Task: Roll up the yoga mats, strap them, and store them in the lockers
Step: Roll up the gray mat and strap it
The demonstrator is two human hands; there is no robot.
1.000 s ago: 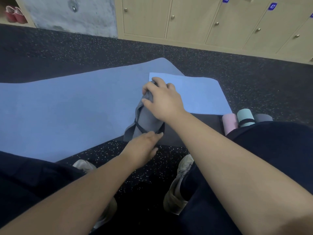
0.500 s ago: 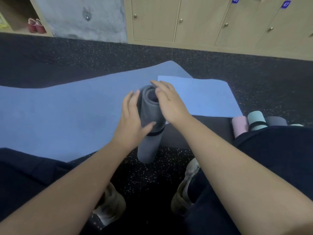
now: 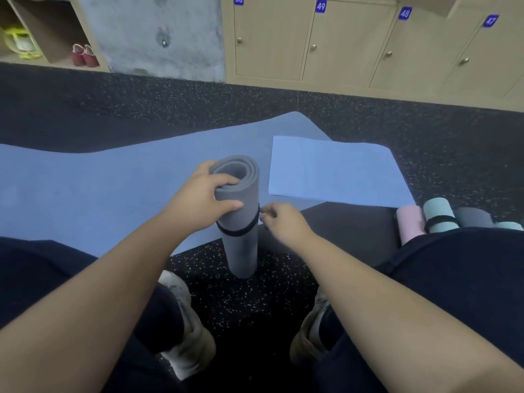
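A person's shoes (image 3: 187, 336) are resting on dark speckled floor (image 3: 249, 302) at the bottom. At frame centre, a rolled grey mat (image 3: 241, 222) is standing upright, a black strap (image 3: 238, 230) circling it. The left hand (image 3: 198, 199) is gripping its top; the right hand (image 3: 283, 224) is pinching the strap's end. Blue mats (image 3: 85, 188) are lying flat behind, rolled mats (image 3: 436, 217) at right. Closed lockers (image 3: 340, 43) are lining the upper right.

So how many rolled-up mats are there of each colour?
Grey rolled foam mats: 2, one upright gripped by the left hand, one lying on the floor
Pink rolled mat: 1
Teal rolled mats: 2
Total: 5
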